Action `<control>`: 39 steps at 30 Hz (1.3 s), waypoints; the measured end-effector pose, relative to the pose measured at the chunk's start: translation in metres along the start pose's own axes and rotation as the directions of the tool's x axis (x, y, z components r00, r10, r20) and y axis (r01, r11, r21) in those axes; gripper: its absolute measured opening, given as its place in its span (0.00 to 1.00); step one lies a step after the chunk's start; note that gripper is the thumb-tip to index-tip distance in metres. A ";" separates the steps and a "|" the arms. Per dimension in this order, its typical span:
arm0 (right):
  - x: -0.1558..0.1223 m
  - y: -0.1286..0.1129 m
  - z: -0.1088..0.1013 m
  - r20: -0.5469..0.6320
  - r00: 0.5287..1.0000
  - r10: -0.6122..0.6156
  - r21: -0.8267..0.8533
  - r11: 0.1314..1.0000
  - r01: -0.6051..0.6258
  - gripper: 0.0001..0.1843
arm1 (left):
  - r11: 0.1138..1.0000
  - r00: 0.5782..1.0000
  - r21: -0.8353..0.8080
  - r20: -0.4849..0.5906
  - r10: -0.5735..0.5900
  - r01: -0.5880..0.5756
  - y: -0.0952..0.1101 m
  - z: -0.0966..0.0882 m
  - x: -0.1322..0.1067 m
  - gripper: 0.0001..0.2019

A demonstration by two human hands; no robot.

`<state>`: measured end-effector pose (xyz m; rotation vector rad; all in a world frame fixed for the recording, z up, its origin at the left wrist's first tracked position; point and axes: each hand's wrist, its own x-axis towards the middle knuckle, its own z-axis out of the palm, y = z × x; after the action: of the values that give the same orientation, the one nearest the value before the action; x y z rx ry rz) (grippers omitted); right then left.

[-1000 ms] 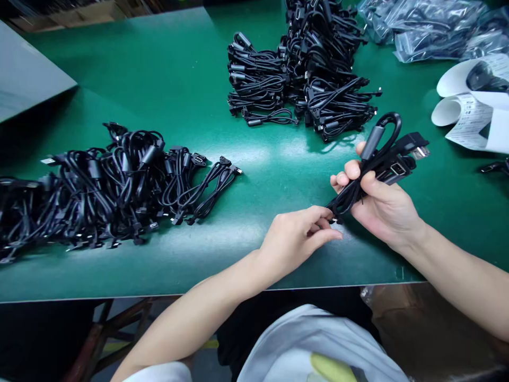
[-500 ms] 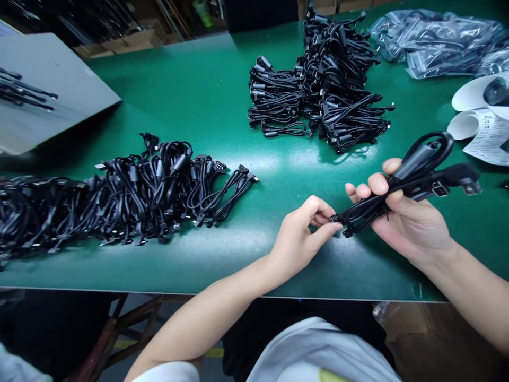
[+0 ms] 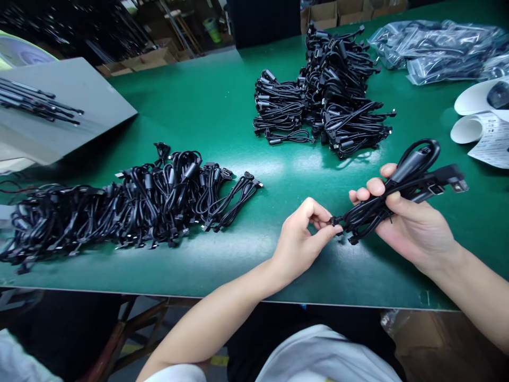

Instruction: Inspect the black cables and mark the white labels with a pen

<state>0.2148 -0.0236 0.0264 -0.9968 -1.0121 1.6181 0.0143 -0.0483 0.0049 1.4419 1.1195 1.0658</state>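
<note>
A bundle of coiled black cables [image 3: 405,172] is gripped in my right hand [image 3: 417,228], fingers and thumb closed round its middle. Rectangular plugs stick out at its far right end, and a grey barrel-shaped piece lies along it. My left hand [image 3: 304,241] pinches a small connector [image 3: 335,220] at the bundle's left end between thumb and fingertips. Another small connector [image 3: 352,240] hangs free just below. The bundle is held above the green table [image 3: 222,265].
A long pile of black cables [image 3: 159,207] lies to the left, another pile [image 3: 330,95] at the back. Clear plastic bags [image 3: 441,48] and curled paper labels [image 3: 489,138] are at the right. A grey box [image 3: 91,101] with cables on top stands at the far left.
The camera view has shifted slightly, so the table and piles appear lower and further right. The free connector has moved slightly away from my left fingertips. Both hands keep their holds.
</note>
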 end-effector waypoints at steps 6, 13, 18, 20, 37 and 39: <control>0.004 0.000 0.003 -0.025 0.999 0.033 0.011 0.999 -0.033 0.15 | 0.996 0.996 0.001 -0.002 -0.091 0.091 0.003 0.001 -0.001 0.13; 0.010 0.007 0.001 -0.059 0.991 0.119 0.160 0.981 -0.108 0.11 | 0.995 0.996 -0.040 0.003 -0.089 0.089 0.007 0.002 0.000 0.12; 0.009 0.005 0.001 -0.039 0.992 0.116 0.208 0.972 -0.106 0.11 | 0.997 0.997 -0.025 -0.002 -0.073 0.073 0.005 0.002 0.000 0.11; 0.008 0.005 0.001 -0.038 0.993 0.112 0.193 0.976 -0.103 0.12 | 0.997 0.997 -0.016 -0.003 -0.073 0.073 0.006 0.001 0.000 0.11; 0.014 0.017 0.007 -0.149 0.950 0.274 0.341 0.916 -0.211 0.04 | 0.990 0.990 0.036 -0.034 0.137 -0.135 0.008 0.001 -0.002 0.10; 0.016 0.021 0.009 -0.153 0.934 0.322 0.345 0.903 -0.255 0.03 | 0.986 0.985 0.052 -0.054 0.164 -0.161 0.008 0.002 -0.003 0.10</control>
<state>0.1967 -0.0141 0.0075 -1.0986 -0.4516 1.8058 0.0166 -0.0522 0.0129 1.5700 1.0887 1.2085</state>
